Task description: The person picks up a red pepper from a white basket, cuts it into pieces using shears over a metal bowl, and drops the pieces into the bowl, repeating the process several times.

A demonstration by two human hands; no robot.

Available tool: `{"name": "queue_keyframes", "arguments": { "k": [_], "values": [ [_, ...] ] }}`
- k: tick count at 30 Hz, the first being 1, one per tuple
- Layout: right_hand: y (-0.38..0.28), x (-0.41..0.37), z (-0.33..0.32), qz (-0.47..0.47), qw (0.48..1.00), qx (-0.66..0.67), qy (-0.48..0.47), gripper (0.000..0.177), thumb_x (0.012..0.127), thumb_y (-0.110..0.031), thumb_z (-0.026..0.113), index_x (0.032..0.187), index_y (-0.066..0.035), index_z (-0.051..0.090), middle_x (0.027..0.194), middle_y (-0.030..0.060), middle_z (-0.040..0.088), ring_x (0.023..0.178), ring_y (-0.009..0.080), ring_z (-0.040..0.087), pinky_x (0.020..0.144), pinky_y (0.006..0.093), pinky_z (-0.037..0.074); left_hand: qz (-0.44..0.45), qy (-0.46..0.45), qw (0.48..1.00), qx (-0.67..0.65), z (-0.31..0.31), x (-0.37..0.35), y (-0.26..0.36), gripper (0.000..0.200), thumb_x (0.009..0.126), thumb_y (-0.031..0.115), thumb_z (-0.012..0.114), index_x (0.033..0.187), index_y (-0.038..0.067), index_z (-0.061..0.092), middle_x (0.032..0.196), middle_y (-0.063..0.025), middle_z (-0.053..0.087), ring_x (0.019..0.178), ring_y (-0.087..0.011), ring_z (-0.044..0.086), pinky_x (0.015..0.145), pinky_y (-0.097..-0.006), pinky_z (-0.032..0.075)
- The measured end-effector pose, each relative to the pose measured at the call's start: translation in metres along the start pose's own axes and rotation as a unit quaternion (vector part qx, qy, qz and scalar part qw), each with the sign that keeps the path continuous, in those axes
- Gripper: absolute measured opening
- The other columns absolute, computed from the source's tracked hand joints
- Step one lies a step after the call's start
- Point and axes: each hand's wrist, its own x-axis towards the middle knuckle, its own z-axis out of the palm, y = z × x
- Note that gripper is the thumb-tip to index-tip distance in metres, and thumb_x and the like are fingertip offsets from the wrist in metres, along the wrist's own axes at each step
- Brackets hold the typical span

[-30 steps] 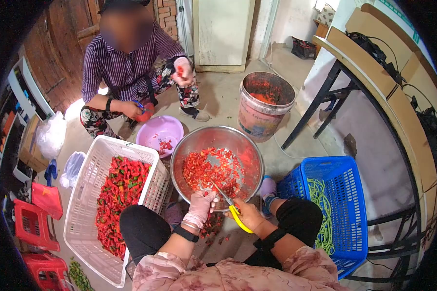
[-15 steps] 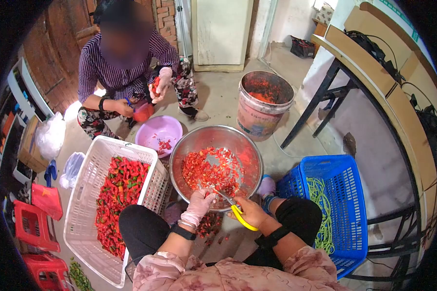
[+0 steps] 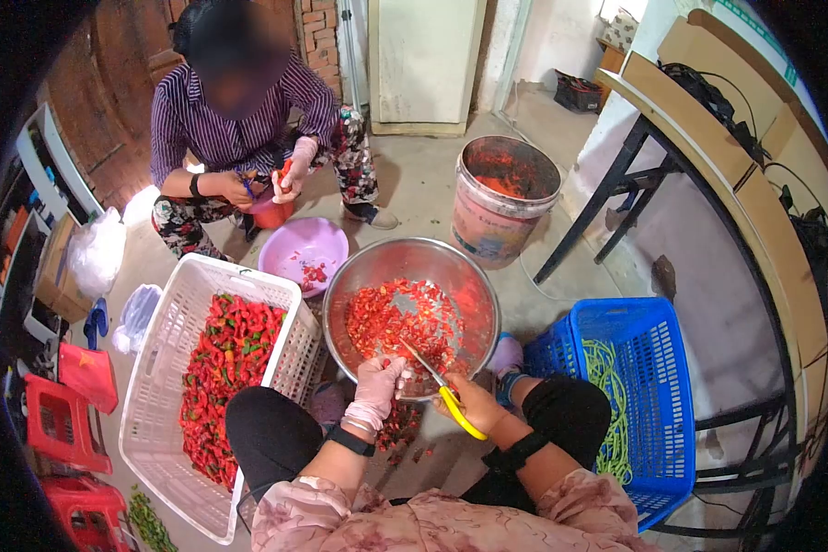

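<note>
My right hand (image 3: 469, 403) grips yellow-handled scissors (image 3: 459, 414), their blades pointing up and left over the steel bowl (image 3: 484, 276). Chopped red chili pepper (image 3: 386, 317) lies spread over the bowl's bottom. At the bowl's near rim, my left hand (image 3: 374, 391), in a thin pale glove, is closed with its fingertips pinched. A bit of red chili pepper shows at those fingertips, mostly hidden by the fingers. The scissor tips are close to them.
A white crate (image 3: 147, 368) of whole red peppers stands left; a blue crate (image 3: 658, 386) with green cord stands right. Beyond the bowl are a purple basin (image 3: 276, 248) and a stained bucket (image 3: 488, 225). Across from me a person (image 3: 239, 138) sits cutting peppers. Dark red scraps (image 3: 401, 428) lie below the bowl.
The scissor blades have swung upward and show more clearly, apart from my left fingertips. My left hand has hardly moved. Across from me, the person's gloved hand has come lower.
</note>
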Motion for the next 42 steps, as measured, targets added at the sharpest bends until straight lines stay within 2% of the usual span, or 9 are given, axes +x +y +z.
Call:
{"name": "queue_keyframes", "arguments": {
  "k": [4,7,14,23,32,34,35,37,42],
  "values": [
    [-0.012,-0.002,-0.001,-0.002,0.998,-0.056,-0.001,0.055,0.079,-0.039,0.059,0.112,0.001,0.04,0.093,0.0203,0.054,0.086,0.0297,0.054,0.076,0.0364,0.042,0.01,0.001,1.0,-0.014,0.006,-0.004,-0.002,0.013,0.084,0.013,0.054,0.075,0.003,0.055,0.06,-0.0035,0.055,0.041,-0.0076,0.043,0.034,-0.0211,0.033],
    [-0.019,-0.004,-0.003,-0.01,1.0,-0.024,0.001,0.055,0.079,-0.04,0.058,0.112,0.001,0.04,0.097,0.021,0.053,0.088,0.031,0.053,0.076,0.0372,0.042,0.017,0.016,1.0,-0.019,0.005,-0.003,-0.006,0.013,0.084,0.013,0.054,0.076,0.003,0.055,0.061,-0.0038,0.056,0.042,-0.0077,0.043,0.035,-0.0217,0.034],
    [-0.019,-0.004,0.002,-0.014,1.0,-0.022,-0.006,0.053,0.079,-0.041,0.057,0.108,0.0,0.042,0.095,0.0201,0.052,0.087,0.031,0.053,0.075,0.038,0.042,0.04,0.021,0.999,-0.01,0.012,-0.01,-0.003,0.012,0.084,0.012,0.054,0.076,0.004,0.054,0.062,-0.0035,0.056,0.042,-0.0066,0.044,0.034,-0.02,0.034],
    [0.0,0.002,0.014,-0.039,0.993,-0.096,0.058,0.049,0.077,-0.035,0.061,0.107,-0.001,0.043,0.093,0.0197,0.053,0.086,0.0325,0.053,0.075,0.0383,0.042,0.04,0.017,0.999,-0.03,0.013,-0.007,-0.008,0.013,0.084,0.013,0.054,0.077,0.002,0.053,0.061,-0.0042,0.055,0.042,-0.0083,0.044,0.034,-0.0205,0.034],
    [-0.001,0.003,0.013,0.002,0.994,-0.091,0.068,0.06,0.073,-0.042,0.063,0.113,-0.003,0.043,0.094,0.0203,0.057,0.088,0.0362,0.055,0.073,0.0401,0.044,0.025,0.0,0.999,-0.04,0.012,-0.005,-0.006,0.015,0.085,0.015,0.052,0.075,0.004,0.053,0.062,-0.0042,0.056,0.043,-0.0075,0.044,0.035,-0.0204,0.034],
    [-0.001,0.002,0.009,-0.004,0.998,-0.053,0.031,0.046,0.076,-0.028,0.065,0.107,0.0,0.045,0.09,0.016,0.056,0.078,0.0237,0.058,0.069,0.0317,0.046,0.027,0.004,0.999,-0.031,0.008,-0.003,-0.007,0.015,0.086,0.015,0.051,0.076,0.004,0.054,0.061,-0.004,0.056,0.042,-0.0065,0.043,0.035,-0.02,0.034],
    [-0.002,0.001,0.006,-0.004,0.998,-0.053,0.031,0.046,0.076,-0.028,0.065,0.107,0.0,0.045,0.09,0.016,0.056,0.078,0.0237,0.058,0.069,0.0317,0.046,0.027,0.0,0.999,-0.022,0.007,-0.002,-0.007,0.015,0.086,0.015,0.051,0.077,0.004,0.054,0.061,-0.0032,0.056,0.042,-0.0065,0.043,0.035,-0.0199,0.033],
    [-0.005,-0.001,0.001,-0.014,0.999,0.048,0.007,0.039,0.08,-0.022,0.062,0.107,-0.001,0.045,0.086,0.0085,0.054,0.076,0.0128,0.052,0.068,0.0259,0.043,0.028,-0.004,1.0,-0.013,0.003,-0.001,-0.005,0.015,0.086,0.016,0.051,0.078,0.004,0.054,0.06,-0.0025,0.055,0.042,-0.0064,0.043,0.035,-0.0197,0.033],
    [0.018,0.007,0.008,-0.042,0.985,0.159,-0.051,0.031,0.084,-0.018,0.057,0.108,-0.002,0.044,0.084,0.0013,0.048,0.077,0.0071,0.045,0.069,0.0224,0.041,0.016,-0.063,0.998,-0.009,0.001,-0.002,0.006,0.014,0.087,0.015,0.049,0.082,0.003,0.054,0.06,-0.0004,0.051,0.043,-0.0061,0.04,0.035,-0.0195,0.032]
  ]
}}
